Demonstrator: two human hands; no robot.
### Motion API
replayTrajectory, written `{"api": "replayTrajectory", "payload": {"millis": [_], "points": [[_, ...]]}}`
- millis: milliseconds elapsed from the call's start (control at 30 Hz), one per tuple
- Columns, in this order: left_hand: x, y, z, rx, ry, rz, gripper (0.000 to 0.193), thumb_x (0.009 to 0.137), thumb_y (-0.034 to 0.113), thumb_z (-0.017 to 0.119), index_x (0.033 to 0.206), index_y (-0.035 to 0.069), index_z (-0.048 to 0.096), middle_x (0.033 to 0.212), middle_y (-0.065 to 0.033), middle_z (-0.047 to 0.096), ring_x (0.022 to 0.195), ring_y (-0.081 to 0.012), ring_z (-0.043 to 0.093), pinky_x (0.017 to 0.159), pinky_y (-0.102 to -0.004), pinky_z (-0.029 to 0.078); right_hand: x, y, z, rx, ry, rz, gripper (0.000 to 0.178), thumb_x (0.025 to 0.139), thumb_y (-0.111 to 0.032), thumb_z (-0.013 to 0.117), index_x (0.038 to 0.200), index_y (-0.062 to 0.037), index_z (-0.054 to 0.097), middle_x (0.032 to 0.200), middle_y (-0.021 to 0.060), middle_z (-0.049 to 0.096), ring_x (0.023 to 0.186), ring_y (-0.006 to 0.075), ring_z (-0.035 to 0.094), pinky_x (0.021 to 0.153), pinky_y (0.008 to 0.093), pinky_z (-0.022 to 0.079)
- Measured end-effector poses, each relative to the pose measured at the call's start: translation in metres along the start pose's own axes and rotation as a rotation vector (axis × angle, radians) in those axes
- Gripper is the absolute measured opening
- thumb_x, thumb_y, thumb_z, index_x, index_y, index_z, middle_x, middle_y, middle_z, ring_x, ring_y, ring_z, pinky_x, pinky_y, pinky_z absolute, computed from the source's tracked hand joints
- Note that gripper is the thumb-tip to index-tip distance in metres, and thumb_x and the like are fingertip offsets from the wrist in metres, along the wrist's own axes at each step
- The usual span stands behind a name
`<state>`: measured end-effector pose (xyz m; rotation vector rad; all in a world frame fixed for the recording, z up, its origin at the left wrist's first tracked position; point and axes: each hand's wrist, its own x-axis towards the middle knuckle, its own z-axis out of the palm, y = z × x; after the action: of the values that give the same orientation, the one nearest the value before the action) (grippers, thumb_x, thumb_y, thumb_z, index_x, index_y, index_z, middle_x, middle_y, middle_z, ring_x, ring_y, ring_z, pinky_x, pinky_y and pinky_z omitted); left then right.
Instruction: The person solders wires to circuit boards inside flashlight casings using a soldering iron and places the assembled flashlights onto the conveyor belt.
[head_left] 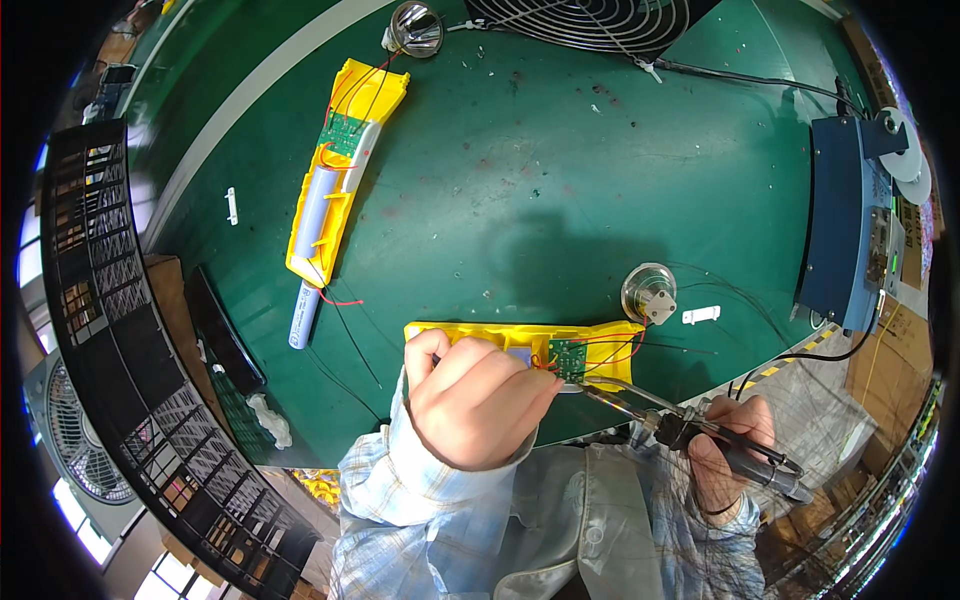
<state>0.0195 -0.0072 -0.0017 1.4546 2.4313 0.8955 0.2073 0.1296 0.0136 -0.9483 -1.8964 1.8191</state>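
At the near edge of the surface (460, 220), the left hand (480, 405) curls over a yellow casing (612, 352), its hold hidden; the right hand (733, 450) grips a soldering iron (676, 431), tip near the casing's circuit board (570, 356).

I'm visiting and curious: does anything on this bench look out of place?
Perhaps one blue cylindrical cell, jutting past the end of the farther yellow housing, while another cell lies inside. Small scraps also litter the green tabletop, looking untidy.

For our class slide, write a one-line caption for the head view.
Left hand on a yellow casing, right hand holding a soldering iron near its green circuit board.
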Motion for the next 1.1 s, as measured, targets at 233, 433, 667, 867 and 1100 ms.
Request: {"api": "replayTrajectory", "payload": {"millis": [233, 433, 667, 867, 1100], "points": [[0.001, 0.001, -0.001, -0.011, -0.010, -0.002, 0.017, 0.049, 0.012, 0.073, 0.063, 0.013, 0.063, 0.062, 0.0046, 0.053, 0.059, -0.0140, 0.048, 0.064, -0.0316, 0.031, -0.001, 0.001, 0.000, 0.027, 0.023, 0.015, 0.024, 0.070, 0.001, 0.061, 0.078, -0.0022, 0.039, 0.063, 0.0109, 0.049, 0.054, 0.0125, 0.044, 0.048, 0.0234, 0.034], [0.001, 0.000, 0.000, -0.013, -0.003, 0.001, 0.017, 0.050, 0.012, 0.073, 0.063, 0.013, 0.063, 0.062, 0.0043, 0.052, 0.059, -0.0144, 0.048, 0.064, -0.0316, 0.031, -0.001, 0.000, -0.002, -0.082, -0.016, -0.058, 0.026, 0.070, -0.002, 0.064, 0.078, -0.0024, 0.040, 0.062, 0.0116, 0.051, 0.051, 0.0122, 0.044, 0.046, 0.0232, 0.034], [-0.001, 0.000, 0.001, -0.021, -0.010, -0.002, 0.015, 0.051, 0.012, 0.072, 0.063, 0.013, 0.062, 0.061, 0.0043, 0.052, 0.058, -0.0147, 0.047, 0.064, -0.0319, 0.030, 0.005, -0.012, 0.008, -0.250, 0.023, -0.143, 0.033, 0.068, -0.013, 0.071, 0.072, -0.0034, 0.041, 0.057, 0.0140, 0.054, 0.039, 0.0145, 0.048, 0.037, 0.0233, 0.034], [-0.002, -0.002, 0.000, -0.015, -0.009, 0.019, 0.014, 0.052, 0.013, 0.072, 0.063, 0.013, 0.063, 0.062, 0.0044, 0.052, 0.058, -0.0145, 0.047, 0.064, -0.0317, 0.030, 0.015, -0.034, 0.008, -0.554, -0.102, -0.322, 0.023, 0.057, -0.012, 0.071, 0.063, -0.0002, 0.053, 0.057, 0.0116, 0.054, 0.041, 0.0204, 0.052, 0.038, 0.0254, 0.041], [-0.002, -0.003, 0.002, -0.048, 0.004, 0.026, 0.014, 0.053, 0.013, 0.071, 0.064, 0.013, 0.063, 0.061, 0.0042, 0.052, 0.058, -0.0147, 0.048, 0.064, -0.0320, 0.030, 0.011, -0.041, 0.007, -0.568, -0.189, -0.316, 0.026, 0.057, -0.007, 0.073, 0.070, -0.0012, 0.050, 0.060, 0.0118, 0.054, 0.044, 0.0210, 0.053, 0.038, 0.0264, 0.040]]}}
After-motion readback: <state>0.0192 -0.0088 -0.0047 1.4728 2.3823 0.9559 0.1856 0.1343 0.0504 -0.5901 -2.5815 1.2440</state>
